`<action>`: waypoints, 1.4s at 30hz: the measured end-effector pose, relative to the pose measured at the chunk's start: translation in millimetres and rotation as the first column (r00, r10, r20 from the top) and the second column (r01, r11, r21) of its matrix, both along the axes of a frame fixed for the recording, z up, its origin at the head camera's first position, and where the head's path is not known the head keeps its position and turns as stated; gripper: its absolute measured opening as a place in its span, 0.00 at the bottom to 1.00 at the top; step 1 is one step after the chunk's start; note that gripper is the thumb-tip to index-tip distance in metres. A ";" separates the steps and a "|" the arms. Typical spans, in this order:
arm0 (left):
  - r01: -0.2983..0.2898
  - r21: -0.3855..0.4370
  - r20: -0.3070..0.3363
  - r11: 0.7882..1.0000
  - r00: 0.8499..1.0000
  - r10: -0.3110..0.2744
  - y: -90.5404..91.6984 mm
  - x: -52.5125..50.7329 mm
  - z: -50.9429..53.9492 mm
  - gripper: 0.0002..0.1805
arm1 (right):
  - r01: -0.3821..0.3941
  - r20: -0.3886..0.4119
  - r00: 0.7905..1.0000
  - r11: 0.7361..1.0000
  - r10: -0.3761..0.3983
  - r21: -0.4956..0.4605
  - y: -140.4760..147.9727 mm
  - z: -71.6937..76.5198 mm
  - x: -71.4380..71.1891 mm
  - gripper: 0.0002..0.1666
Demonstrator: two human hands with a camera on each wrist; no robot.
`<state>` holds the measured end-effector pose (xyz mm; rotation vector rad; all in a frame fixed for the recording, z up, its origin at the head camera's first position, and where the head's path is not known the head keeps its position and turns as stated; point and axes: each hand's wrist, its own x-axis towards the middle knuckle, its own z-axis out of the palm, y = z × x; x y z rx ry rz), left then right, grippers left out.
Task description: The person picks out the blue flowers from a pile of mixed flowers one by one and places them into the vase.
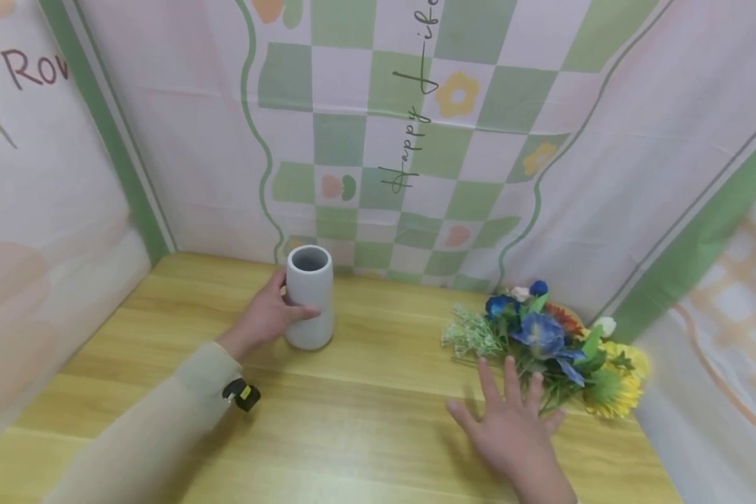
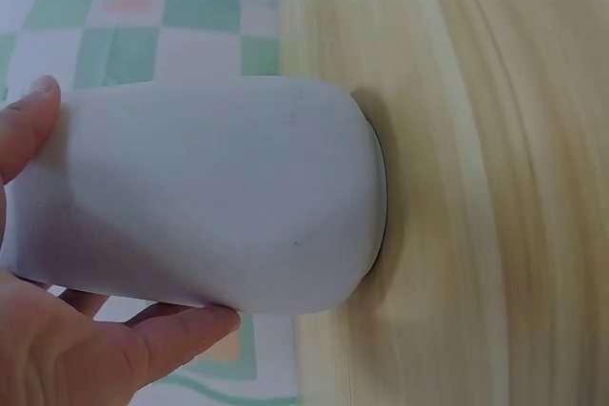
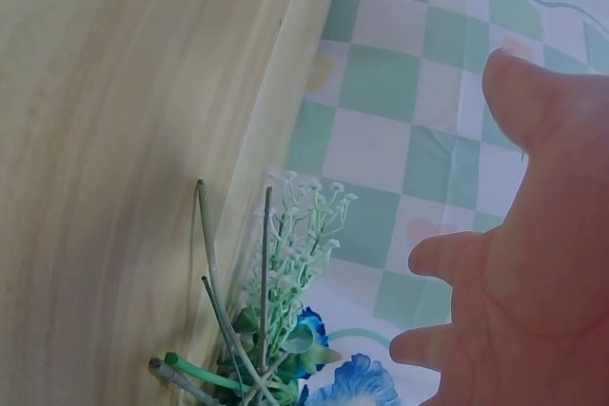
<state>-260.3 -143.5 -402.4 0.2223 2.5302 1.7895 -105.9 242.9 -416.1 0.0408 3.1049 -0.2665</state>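
A tall white vase [image 1: 311, 301] stands upright at the back of the wooden table, its mouth showing dark inside. My left hand [image 1: 269, 315] grips it from the left side, with thumb and fingers round the wall. In the left wrist view the vase [image 2: 219, 197] fills the middle, its base against the wood. My right hand [image 1: 513, 427] hovers with fingers spread, just in front of a bunch of artificial flowers [image 1: 542, 336] lying on the right. The right wrist view shows cut stems [image 3: 228, 330] beside the open palm [image 3: 533, 263], which holds nothing.
The wooden table [image 1: 353, 434] ends at a hanging cloth [image 1: 416, 147] with green and white checks. More cloth hangs at the left and right sides. Yellow blooms [image 1: 617, 385] lie near the table's right edge. A black wrist device [image 1: 242, 394] sits on the left sleeve.
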 end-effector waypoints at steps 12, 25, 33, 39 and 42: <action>0.007 -0.025 -0.026 1.000 1.000 -0.007 27.8 15.5 0.7 0.52 | 0.001 0.000 1.000 1.000 -0.001 -0.009 0.1 -2.0 -0.2 0.57; 0.003 -0.090 -0.065 0.996 0.998 -0.009 52.8 26.7 -2.3 0.55 | 0.004 -0.005 1.000 1.000 -0.004 -0.019 -4.0 -0.1 1.0 0.57; 0.001 -0.090 -0.057 0.996 0.998 -0.006 61.5 30.4 -1.8 0.56 | 0.004 -0.002 1.000 1.000 -0.004 -0.021 -4.0 -5.7 1.3 0.57; 0.001 -0.115 -0.072 0.993 0.997 -0.009 62.2 27.0 -4.6 0.56 | 0.000 -0.019 1.000 1.000 0.000 -0.015 -3.7 -8.1 0.4 0.57; 0.002 -0.122 -0.084 0.993 0.996 -0.012 62.5 26.8 -5.8 0.55 | -0.008 -0.024 1.000 1.000 0.008 -0.017 -4.2 -8.2 1.3 0.57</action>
